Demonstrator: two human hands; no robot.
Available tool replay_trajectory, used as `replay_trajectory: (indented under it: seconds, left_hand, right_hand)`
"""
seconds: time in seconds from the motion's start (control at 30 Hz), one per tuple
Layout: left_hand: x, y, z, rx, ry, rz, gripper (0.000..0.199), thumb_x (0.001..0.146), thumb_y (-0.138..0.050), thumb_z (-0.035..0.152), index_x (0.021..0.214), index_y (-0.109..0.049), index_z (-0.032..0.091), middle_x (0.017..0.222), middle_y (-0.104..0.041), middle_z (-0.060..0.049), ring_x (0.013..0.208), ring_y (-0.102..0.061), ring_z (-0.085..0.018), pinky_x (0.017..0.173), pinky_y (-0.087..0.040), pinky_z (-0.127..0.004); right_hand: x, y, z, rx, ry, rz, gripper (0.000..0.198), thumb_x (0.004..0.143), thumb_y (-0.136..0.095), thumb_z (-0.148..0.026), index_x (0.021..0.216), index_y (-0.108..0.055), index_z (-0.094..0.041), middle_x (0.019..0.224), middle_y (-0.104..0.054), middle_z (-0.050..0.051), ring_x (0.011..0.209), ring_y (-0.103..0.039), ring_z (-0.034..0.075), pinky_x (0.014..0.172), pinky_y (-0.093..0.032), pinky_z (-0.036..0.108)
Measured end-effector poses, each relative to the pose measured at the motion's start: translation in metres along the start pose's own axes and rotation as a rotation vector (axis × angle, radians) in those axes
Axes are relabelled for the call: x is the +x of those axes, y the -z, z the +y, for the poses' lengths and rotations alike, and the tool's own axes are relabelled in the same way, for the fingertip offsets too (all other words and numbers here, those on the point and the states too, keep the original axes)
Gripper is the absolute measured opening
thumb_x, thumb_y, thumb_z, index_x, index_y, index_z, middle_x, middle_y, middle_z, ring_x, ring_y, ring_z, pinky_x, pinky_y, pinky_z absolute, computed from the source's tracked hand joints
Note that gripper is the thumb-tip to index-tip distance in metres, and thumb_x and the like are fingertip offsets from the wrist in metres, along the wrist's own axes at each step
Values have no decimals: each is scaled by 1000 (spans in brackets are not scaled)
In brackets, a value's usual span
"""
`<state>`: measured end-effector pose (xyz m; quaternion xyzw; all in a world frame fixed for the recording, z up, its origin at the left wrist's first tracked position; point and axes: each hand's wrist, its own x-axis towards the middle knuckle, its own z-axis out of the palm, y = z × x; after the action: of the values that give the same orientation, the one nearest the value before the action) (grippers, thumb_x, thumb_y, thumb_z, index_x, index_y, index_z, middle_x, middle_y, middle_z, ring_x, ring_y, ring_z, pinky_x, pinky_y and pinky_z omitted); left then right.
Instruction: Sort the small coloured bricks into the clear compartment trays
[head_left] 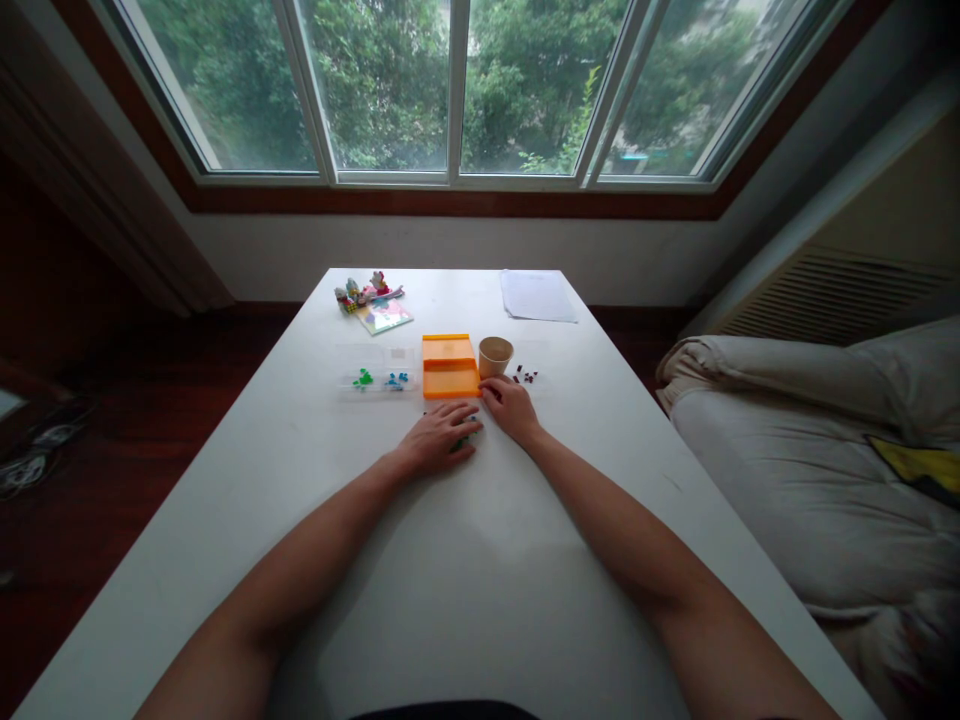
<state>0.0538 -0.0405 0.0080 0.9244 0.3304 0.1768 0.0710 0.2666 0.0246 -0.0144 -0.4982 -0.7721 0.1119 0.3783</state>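
Observation:
My left hand (441, 438) lies low over the white table with its fingers stretched and apart. Small green, blue and dark pieces show around and beneath those fingers, partly covered. My right hand (510, 402) is at the front right corner of an open orange plastic box (451, 380), its fingers drawn together. Whatever they may hold is too small or hidden to make out. Just behind this hand stands a brown paper cup (495, 357). To the left of the box is a clear compartment tray (341, 382) with green pieces (363, 378) and blue pieces (396, 381) in it.
Small dark red pieces (527, 375) lie right of the cup. At the table's far left are colourful figurines (367, 290) and a shiny card (385, 316); at the far right, white paper sheets (538, 296). A pale sofa (757, 450) stands to the right of the table.

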Motion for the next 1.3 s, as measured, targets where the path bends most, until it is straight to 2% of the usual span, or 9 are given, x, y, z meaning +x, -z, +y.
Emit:
replay_trajectory:
  seconds: [0.13,0.3,0.4,0.53,0.6,0.7,0.93,1.17,1.3]
  left_hand:
    - [3,1,1,34,-29,-20,39,95,-55,36,131,-62,26,141,-58,-7,134,-47,-28,116,-34,-49]
    - [1,5,-1,24,44,48,27,97,-50,31,115,-70,25,120,-70,-7,119,-57,-25,107,-42,-44]
    - [-4,11,-9,18,132,142,26,98,-48,30,104,-72,24,109,-72,-7,106,-61,-23,99,-46,-41]
    - [-14,25,-33,15,343,284,27,99,-46,31,98,-71,22,99,-70,-7,95,-62,-21,86,-48,-35]
    - [-20,31,-45,8,401,260,25,97,-48,29,95,-71,21,93,-70,-6,84,-62,-19,78,-47,-31]
    - [-26,35,-56,-30,379,171,21,94,-52,26,94,-73,21,86,-70,-4,73,-60,-16,71,-44,-28]
    - [-28,28,-53,-145,282,35,24,83,-59,17,101,-75,24,84,-70,-1,71,-60,-13,69,-44,-24]
    - [-29,24,-53,-65,344,84,24,88,-57,27,106,-74,26,75,-66,0,65,-56,-14,65,-41,-25]
    - [-29,23,-51,-58,333,94,25,88,-57,24,106,-74,26,77,-66,0,66,-55,-14,66,-40,-25]
  right_hand:
    - [0,0,0,0,-1,1,19,93,-55,-19,97,-73,-21,100,-72,6,90,-66,19,87,-49,30]
    - [0,1,-1,8,-2,0,18,93,-55,-20,96,-73,-21,100,-72,6,90,-65,19,87,-49,29]
    - [0,3,-2,28,7,-3,19,93,-54,-21,96,-73,-21,99,-72,5,90,-65,19,84,-49,29]
    - [-1,4,-1,63,11,-7,18,92,-55,-22,96,-73,-21,98,-72,5,87,-65,18,80,-49,28]
    - [-1,4,-1,77,13,-3,19,92,-55,-23,97,-73,-21,99,-71,5,85,-65,18,79,-49,28]
    - [-1,4,-2,84,9,4,19,92,-55,-23,97,-73,-21,99,-71,5,84,-65,18,78,-49,29]
    - [-1,8,-7,92,10,0,20,91,-54,-22,97,-73,-21,98,-72,6,86,-65,19,79,-50,30]
    - [-1,6,-5,93,19,-4,19,92,-54,-23,97,-73,-21,99,-72,5,84,-64,18,77,-48,28]
    - [-1,5,-4,87,11,-8,19,92,-55,-23,97,-73,-21,97,-72,5,83,-64,18,77,-48,28]
